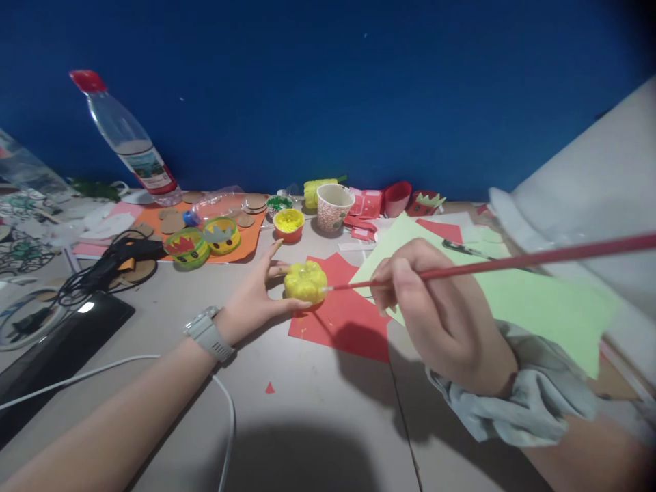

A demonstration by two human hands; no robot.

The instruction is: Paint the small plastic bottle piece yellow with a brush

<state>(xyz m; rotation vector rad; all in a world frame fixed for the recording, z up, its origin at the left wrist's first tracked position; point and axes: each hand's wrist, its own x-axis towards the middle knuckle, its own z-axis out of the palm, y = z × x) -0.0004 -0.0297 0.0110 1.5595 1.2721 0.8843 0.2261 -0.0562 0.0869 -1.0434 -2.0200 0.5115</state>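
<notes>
My left hand [261, 287] is closed around the left side of a yellow-painted plastic bottle bottom [306, 281], lobed like a flower, thumb in front and fingers behind. The piece rests at the left edge of a red paper sheet [359, 324] that bears small yellow smears. Between the thumb and fingers of my right hand [417, 290] is a paintbrush with a long red handle [486, 265]. Its tip meets the right side of the yellow piece. Behind them stands a small cup of yellow paint [288, 222], beside one with green paint [279, 203].
A patterned paper cup [334, 205] stands behind the red sheet. Light green paper [538, 301] lies at right. Two decorated green-yellow rings [187, 249] sit on orange paper at left, near a tall bottle [133, 143]. A black power bank [66, 348] and a white cable [230, 410] lie left.
</notes>
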